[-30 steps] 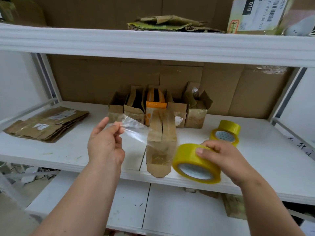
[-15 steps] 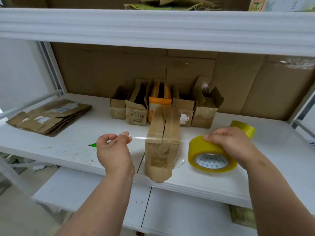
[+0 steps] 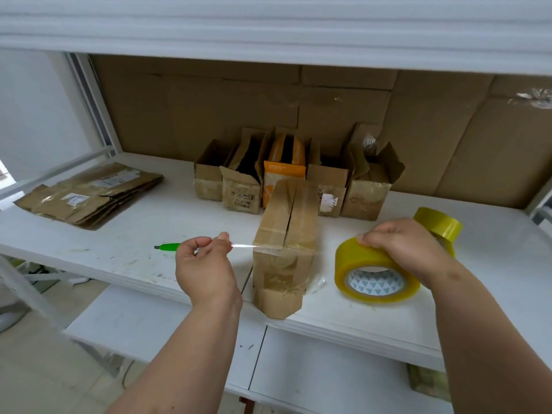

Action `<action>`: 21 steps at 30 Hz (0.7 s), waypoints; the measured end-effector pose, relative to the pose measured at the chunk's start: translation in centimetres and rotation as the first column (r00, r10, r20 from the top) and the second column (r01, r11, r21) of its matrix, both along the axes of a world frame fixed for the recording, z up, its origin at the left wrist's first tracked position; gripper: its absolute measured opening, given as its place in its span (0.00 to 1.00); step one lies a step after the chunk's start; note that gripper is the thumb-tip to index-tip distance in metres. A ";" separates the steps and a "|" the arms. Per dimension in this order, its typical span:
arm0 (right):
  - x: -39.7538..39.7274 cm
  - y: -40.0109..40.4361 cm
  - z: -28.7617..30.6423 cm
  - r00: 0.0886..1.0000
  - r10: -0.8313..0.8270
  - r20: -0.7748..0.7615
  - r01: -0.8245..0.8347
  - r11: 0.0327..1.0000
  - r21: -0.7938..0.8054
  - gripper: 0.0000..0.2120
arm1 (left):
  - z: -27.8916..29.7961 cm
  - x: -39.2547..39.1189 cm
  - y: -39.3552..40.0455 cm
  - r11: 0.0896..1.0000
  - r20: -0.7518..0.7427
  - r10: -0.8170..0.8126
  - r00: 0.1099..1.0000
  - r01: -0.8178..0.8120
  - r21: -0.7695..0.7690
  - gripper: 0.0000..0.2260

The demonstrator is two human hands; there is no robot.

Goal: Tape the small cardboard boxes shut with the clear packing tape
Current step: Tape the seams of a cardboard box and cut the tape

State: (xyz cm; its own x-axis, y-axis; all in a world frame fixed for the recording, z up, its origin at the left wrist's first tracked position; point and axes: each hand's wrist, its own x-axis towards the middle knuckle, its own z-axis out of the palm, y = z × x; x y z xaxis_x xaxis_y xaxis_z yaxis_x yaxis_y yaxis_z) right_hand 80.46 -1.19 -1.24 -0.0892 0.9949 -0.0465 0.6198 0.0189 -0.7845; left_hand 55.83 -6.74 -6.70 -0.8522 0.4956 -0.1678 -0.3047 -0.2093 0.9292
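A person's two bare forearms reach over a white shelf (image 3: 493, 282) used as a worktop, seen from above. Near the front edge, at the middle, lies a small cardboard box (image 3: 285, 234), long side running away from the viewer, its two top flaps meeting in a seam. Its near end flap hangs just over the shelf's front edge.

The left hand (image 3: 203, 264) is curled, pinching the free end of a strip of clear tape (image 3: 243, 245) between thumb and fingertips. The strip stretches taut and level to the right and meets the top of the box near its front end. The right hand (image 3: 403, 249) grips a yellowish tape roll (image 3: 375, 279) from above, fingers curled over its rim; the roll rests on the shelf just right of the box.

A second tape roll (image 3: 442, 225) sits behind the right hand, partly hidden. A green pen-like object (image 3: 168, 247) lies on the shelf just beyond the left hand. At the back, against a cardboard-lined wall, stands a row of open small boxes (image 3: 298, 180), one of them orange. A stack of flattened cardboard (image 3: 89, 195) lies far left. Bare shelf surface spreads between the stack and the box. Another shelf edge runs overhead.
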 end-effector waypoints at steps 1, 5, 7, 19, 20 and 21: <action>-0.1 0.1 -0.2 1.000 0.010 0.024 -0.010 1.000 -0.006 0.12 | -0.2 0.0 0.1 1.000 0.011 0.002 1.000 -0.002 -0.011 0.13; -0.7 0.4 -1.0 0.989 0.056 0.136 -0.051 0.998 -0.038 0.15 | -1.4 -0.1 0.5 0.993 0.008 -0.019 1.000 0.020 -0.112 0.10; -1.1 0.6 -1.4 0.973 0.087 0.215 -0.078 0.996 -0.050 0.16 | -2.1 -0.2 0.5 0.982 -0.011 -0.055 0.998 0.052 -0.181 0.09; -5.0 0.9 -2.2 0.826 0.143 0.545 -0.178 0.984 0.012 0.21 | -1.0 -0.8 0.7 0.789 -0.295 -0.540 0.788 0.352 -0.503 0.12; -5.1 0.9 -2.2 0.827 0.146 0.542 -0.181 0.983 0.012 0.21 | -1.1 -0.9 0.7 0.789 -0.329 -0.561 0.759 0.369 -0.492 0.07; -5.1 0.9 -2.3 0.827 0.148 0.542 -0.184 0.983 0.013 0.20 | -1.1 -0.8 0.6 0.787 -0.373 -0.584 0.721 0.391 -0.477 0.08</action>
